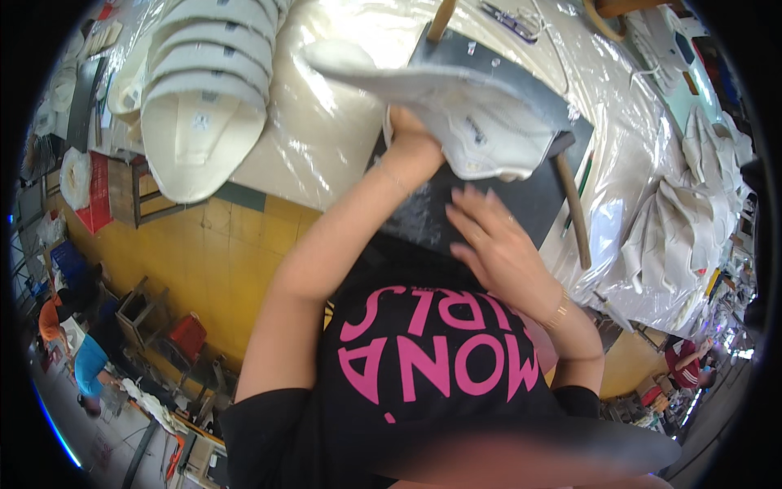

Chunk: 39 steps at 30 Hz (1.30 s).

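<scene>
We count two bare hands at the counter [289,159], which is covered with glossy clear plastic sheeting. The left grip [414,137] reaches up against one white, stitched shoe upper [481,118] with a small dark printed mark; the fingers are hidden behind the upper, so we cannot tell how far they are closed. The upper is tilted above one dark grey rectangular board [428,212]. The right grip [489,228] is open, fingers slightly spread, just below the upper; we see nothing held in it. One thin bracelet [395,176] is on the left wrist; one gold-coloured bracelet [559,311] is on the right. To the right of the upper we find one hammer with a brown wooden handle [577,208], and near it one slim green stick [586,173]. Beyond the board lies one pair of purple-handled scissors [511,22]. At left we count at least four nested off-white shoe uppers [204,134] in a row; at right, two fanned groups of white pieces [672,232], overlapped too closely to count.
</scene>
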Motion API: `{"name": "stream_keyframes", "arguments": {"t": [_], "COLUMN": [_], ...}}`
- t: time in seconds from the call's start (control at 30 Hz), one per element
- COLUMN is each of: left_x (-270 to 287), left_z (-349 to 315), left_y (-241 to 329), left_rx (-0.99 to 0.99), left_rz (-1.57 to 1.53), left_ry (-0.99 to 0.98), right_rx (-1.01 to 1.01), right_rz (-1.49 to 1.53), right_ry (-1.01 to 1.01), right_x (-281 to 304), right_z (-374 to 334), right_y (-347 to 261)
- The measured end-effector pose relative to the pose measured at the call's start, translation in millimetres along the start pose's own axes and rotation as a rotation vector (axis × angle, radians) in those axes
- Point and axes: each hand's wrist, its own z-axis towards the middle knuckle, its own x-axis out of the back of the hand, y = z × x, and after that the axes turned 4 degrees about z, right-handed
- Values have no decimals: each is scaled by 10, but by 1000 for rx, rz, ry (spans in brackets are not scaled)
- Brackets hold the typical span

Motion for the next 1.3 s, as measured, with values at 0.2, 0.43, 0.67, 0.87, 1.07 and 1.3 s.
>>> {"name": "stream_keyframes", "arguments": {"t": [0.2,0.43,0.67,0.87,1.07,1.3], "left_x": [83,-65,-87,372,467,579], "left_z": [-73,262,-26,-193,484,485], "left_y": [235,-142,-9,219,-18,115], "left_rx": [16,-190,-581,-597,-1201,-893], "left_rz": [775,937,1598,1523,1039,1310], "left_ry": [-42,-88,21,-286,-290,-455], "right_rx": [-12,-152,-46,37,-34,-66], "right_rz": [-640,-669,-728,-884,-795,-782], "right_ry": [406,356,423,531,461,407], "right_x": [-618,-500,-629,-598,-560,-524], "right_z": [375,591,586,651,667,662], "right_y": [427,530,778,717,701,638]}}
